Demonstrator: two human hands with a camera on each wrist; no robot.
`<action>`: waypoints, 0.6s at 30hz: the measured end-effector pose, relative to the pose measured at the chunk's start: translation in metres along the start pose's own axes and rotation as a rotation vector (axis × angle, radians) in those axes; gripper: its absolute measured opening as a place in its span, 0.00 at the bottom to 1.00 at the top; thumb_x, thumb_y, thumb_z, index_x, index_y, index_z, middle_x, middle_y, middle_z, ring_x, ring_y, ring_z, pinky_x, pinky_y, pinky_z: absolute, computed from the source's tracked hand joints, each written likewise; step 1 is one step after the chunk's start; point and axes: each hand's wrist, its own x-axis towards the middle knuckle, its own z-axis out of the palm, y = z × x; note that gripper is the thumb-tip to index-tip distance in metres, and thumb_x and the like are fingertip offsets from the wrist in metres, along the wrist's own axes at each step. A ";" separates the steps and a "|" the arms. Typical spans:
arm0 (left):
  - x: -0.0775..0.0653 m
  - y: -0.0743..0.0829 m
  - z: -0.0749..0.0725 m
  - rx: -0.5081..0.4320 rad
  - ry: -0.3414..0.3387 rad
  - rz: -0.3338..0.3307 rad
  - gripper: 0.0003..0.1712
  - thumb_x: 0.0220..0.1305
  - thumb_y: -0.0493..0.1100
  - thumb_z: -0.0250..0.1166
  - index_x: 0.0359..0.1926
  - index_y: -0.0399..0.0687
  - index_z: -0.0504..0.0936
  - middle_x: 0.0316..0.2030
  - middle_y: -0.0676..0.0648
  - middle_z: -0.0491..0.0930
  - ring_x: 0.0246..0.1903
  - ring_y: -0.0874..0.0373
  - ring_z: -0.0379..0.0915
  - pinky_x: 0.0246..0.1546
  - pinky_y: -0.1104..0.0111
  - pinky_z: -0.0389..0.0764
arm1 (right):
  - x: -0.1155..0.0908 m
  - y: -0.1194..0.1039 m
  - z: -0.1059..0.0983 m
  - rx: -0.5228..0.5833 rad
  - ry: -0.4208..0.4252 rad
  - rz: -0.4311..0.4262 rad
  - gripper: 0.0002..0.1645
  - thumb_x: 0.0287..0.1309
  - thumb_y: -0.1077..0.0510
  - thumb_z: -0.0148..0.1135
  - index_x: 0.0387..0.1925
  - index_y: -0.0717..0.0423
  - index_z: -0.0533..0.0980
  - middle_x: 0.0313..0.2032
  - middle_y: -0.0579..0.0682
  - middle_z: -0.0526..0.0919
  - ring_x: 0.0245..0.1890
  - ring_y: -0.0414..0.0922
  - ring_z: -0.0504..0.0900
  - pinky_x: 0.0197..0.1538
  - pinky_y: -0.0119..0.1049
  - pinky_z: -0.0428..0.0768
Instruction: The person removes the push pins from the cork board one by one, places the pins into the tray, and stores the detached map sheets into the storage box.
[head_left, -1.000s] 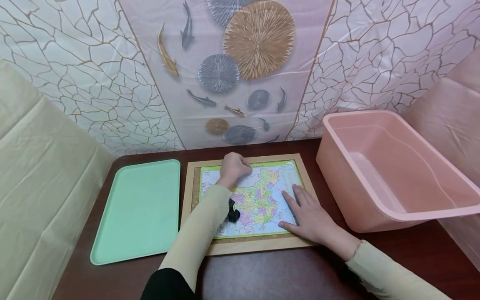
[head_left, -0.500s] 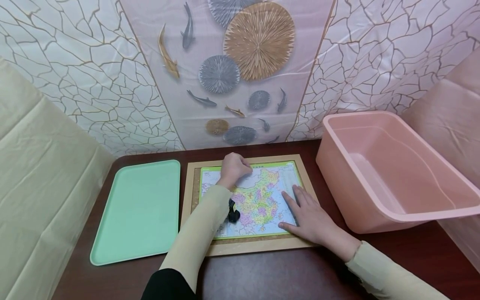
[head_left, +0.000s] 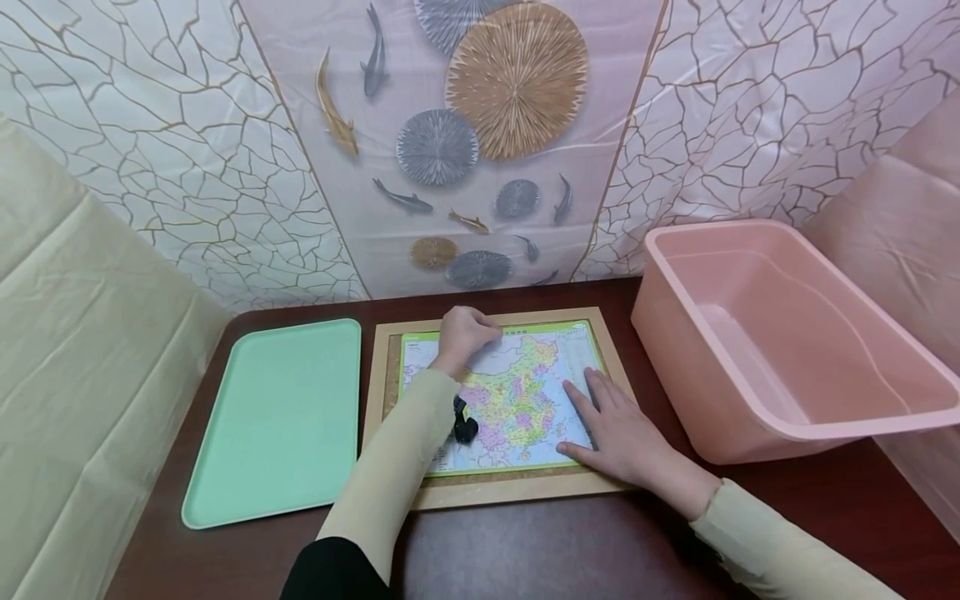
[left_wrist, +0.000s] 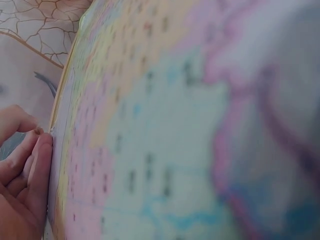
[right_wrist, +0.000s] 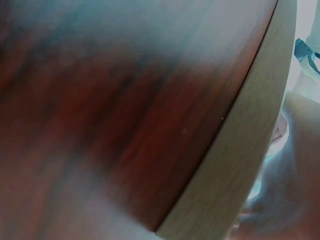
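A map board [head_left: 517, 400] printed with a coloured map and edged in green lies inside a wooden frame [head_left: 495, 500] on the table. My left hand [head_left: 463, 337] is over its upper edge, fingers curled down. In the left wrist view, its thumb and a fingertip pinch a tiny brown knob-like thing [left_wrist: 38, 131] close to the map surface; most of that thing is hidden by the fingers. My right hand [head_left: 618, 429] rests with fingers spread on the map's right side and the frame. Part of the map is covered by the left forearm.
A green tray [head_left: 281, 417] lies on the dark wood table [head_left: 540, 546] to the left. A deep pink tub [head_left: 693, 375] stands to the right. Behind the table hangs a patterned cloth [head_left: 345, 242]. A black wrist strap [head_left: 465, 423] sits at the left wrist.
The left hand has shifted very slightly left, still at the map's upper edge. The right hand, map, tray and tub look unmoved.
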 end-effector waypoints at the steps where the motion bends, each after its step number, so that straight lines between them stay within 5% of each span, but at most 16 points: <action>1: 0.000 -0.001 0.000 -0.009 0.002 -0.004 0.06 0.62 0.42 0.78 0.35 0.44 0.95 0.38 0.45 0.92 0.42 0.49 0.86 0.45 0.57 0.89 | 0.000 0.000 0.000 0.001 0.000 0.000 0.56 0.66 0.29 0.66 0.81 0.57 0.61 0.79 0.72 0.58 0.80 0.69 0.59 0.76 0.67 0.68; 18: -0.001 -0.002 -0.002 -0.179 -0.009 -0.063 0.05 0.64 0.40 0.77 0.39 0.43 0.93 0.47 0.43 0.89 0.47 0.48 0.84 0.46 0.60 0.89 | 0.000 -0.002 -0.003 0.005 0.000 0.003 0.56 0.66 0.29 0.65 0.81 0.57 0.61 0.79 0.72 0.58 0.80 0.69 0.59 0.76 0.68 0.68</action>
